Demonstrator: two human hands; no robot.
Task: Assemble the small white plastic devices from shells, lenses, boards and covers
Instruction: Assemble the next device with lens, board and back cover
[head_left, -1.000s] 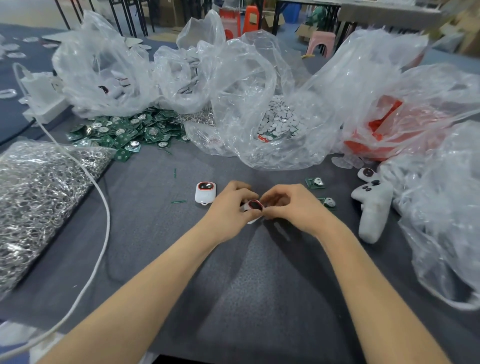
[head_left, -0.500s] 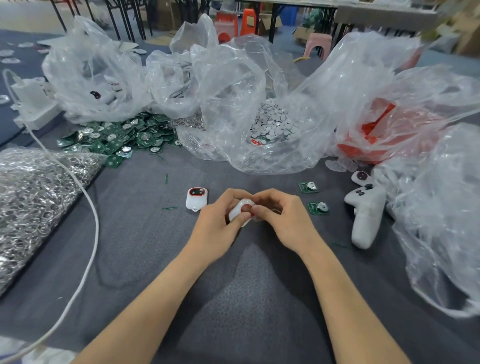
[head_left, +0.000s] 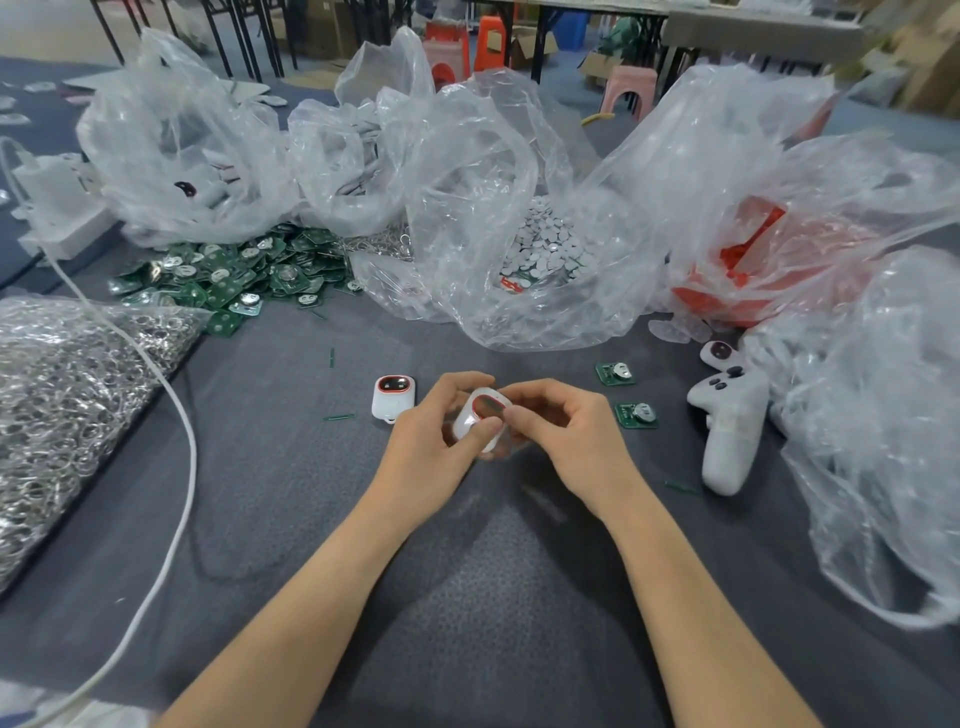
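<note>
A small white device shell (head_left: 480, 415) with a red-rimmed dark lens sits between both hands above the grey table (head_left: 467, 597). My left hand (head_left: 431, 441) grips it from the left, thumb across its lower face. My right hand (head_left: 571, 441) pinches its right edge with the fingertips. A second white device (head_left: 393, 398) with a red-rimmed lens lies flat just left of my left hand. Two loose green boards (head_left: 614, 373) (head_left: 636, 414) lie to the right of my right hand. A heap of green boards (head_left: 228, 280) lies at the back left.
Crumpled clear bags (head_left: 467, 208) of white parts span the back; one holds red pieces (head_left: 748, 270). A bag of metal rings (head_left: 62, 405) fills the left side, with a white cable (head_left: 176, 467) across it. A white controller (head_left: 727, 426) and another bag (head_left: 883, 441) lie right.
Both hands have turned the device, so its lens face now tilts up toward me; half a second ago its plain white side showed. The hands stay in the same spot.
</note>
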